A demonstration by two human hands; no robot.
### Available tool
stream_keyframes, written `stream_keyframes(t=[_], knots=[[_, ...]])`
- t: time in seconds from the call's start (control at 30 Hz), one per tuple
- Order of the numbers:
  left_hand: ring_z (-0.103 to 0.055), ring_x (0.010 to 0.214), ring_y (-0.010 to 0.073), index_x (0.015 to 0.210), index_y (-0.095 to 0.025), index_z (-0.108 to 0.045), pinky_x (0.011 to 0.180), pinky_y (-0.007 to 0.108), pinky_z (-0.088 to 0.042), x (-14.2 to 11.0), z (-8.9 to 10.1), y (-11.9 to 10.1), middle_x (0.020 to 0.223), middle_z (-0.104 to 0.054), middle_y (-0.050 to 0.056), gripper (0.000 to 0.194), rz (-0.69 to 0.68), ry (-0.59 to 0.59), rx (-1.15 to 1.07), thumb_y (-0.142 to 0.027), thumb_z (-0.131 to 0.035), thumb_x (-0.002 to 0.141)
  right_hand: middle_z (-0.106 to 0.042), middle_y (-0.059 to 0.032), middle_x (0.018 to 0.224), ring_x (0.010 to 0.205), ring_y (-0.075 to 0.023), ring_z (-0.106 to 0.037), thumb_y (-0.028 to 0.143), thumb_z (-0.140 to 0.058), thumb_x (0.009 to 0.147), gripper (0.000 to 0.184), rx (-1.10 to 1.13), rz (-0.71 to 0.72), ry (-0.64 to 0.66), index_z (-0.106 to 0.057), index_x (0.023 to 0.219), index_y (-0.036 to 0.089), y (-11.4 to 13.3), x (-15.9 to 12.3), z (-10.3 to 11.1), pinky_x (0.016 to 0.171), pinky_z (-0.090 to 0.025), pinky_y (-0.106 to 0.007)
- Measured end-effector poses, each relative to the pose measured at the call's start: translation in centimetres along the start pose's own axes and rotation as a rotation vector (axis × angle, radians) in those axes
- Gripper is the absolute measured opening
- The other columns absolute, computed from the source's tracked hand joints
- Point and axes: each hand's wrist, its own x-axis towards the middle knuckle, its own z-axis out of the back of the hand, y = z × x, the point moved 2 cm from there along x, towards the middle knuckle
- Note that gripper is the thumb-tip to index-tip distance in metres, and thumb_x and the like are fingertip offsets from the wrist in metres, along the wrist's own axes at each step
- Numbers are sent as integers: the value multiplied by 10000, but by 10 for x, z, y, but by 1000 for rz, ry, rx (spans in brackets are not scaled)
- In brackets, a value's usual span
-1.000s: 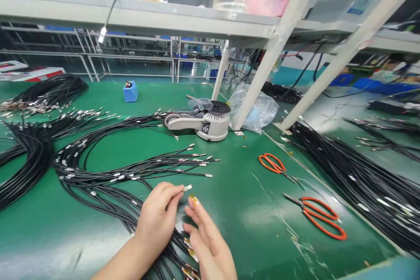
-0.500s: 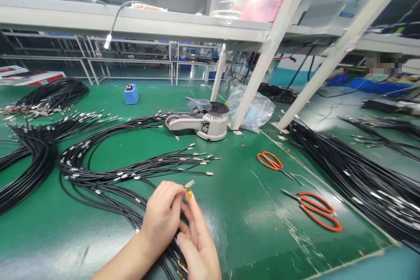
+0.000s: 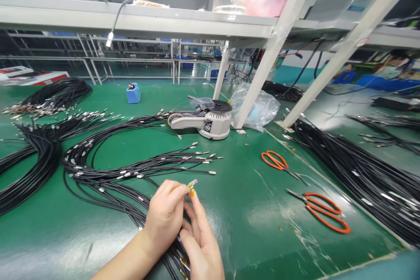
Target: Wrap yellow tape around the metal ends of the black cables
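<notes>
Just above the bench, my left hand [image 3: 166, 216] is closed, thumb and index finger pinching a black cable just behind its silver plug [image 3: 194, 182]. A small piece of amber tape [image 3: 192, 192] sits at the plug's base, against the index fingertip of my right hand [image 3: 204, 243]. My right fingers are curled around the same cable, whose length is mostly hidden by both hands. Below and left of them lies a bundle of black cables [image 3: 121, 203] with white labels, some passing under my wrists.
A tape dispenser [image 3: 215, 122] stands behind my hands, near a blue block-shaped holder [image 3: 133, 93]. Two orange-handled scissors, one nearer [image 3: 328, 212] and one farther [image 3: 277, 160], lie to the right. More cable bundles [image 3: 348, 166] lie beyond the shelf posts [image 3: 259, 74].
The whole view has shifted slightly, with most things a little farther right. Both hands keep the same hold on the cable and the amber tape stays at the plug's base.
</notes>
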Motion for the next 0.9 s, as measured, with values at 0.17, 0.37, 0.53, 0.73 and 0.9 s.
stream_keyframes(t=[0.17,0.37,0.53,0.73,0.9], knots=[[-601,698,136,912,-208,-616,632,254,-504,1,1,-1,783,-633,33,237,-20,-13,8,-116,-398,895,-562,-48,1308,1142,-255,-561,179,-604,725,568,8,0,0,-548,1280,285,0,0,-1,941,-471,-344],[-585,709,136,943,-206,-621,633,254,-496,1,1,-1,796,-636,40,234,-33,-22,9,-123,-407,898,-545,-43,1327,1138,-253,-564,188,-593,739,572,-4,1,14,-526,1297,295,-2,0,0,943,-468,-353],[-580,688,135,926,-199,-622,614,249,-493,2,2,-2,769,-634,35,240,-32,-21,21,-110,-402,892,-553,-43,1320,1116,-248,-582,170,-593,735,551,13,3,10,-553,1271,293,-2,-1,1,937,-473,-345],[-590,716,134,923,-208,-642,633,249,-499,2,3,-3,787,-650,34,250,-44,-43,22,-106,-417,885,-559,-37,1317,1190,-248,-531,177,-596,752,536,4,10,2,-550,1271,299,0,0,-1,946,-471,-337],[-583,710,135,945,-205,-639,625,252,-497,2,2,-3,788,-645,39,254,-49,-41,17,-105,-412,890,-554,-49,1323,1245,-264,-479,201,-607,758,532,-20,-5,-2,-541,1281,278,2,0,-2,952,-475,-345]])
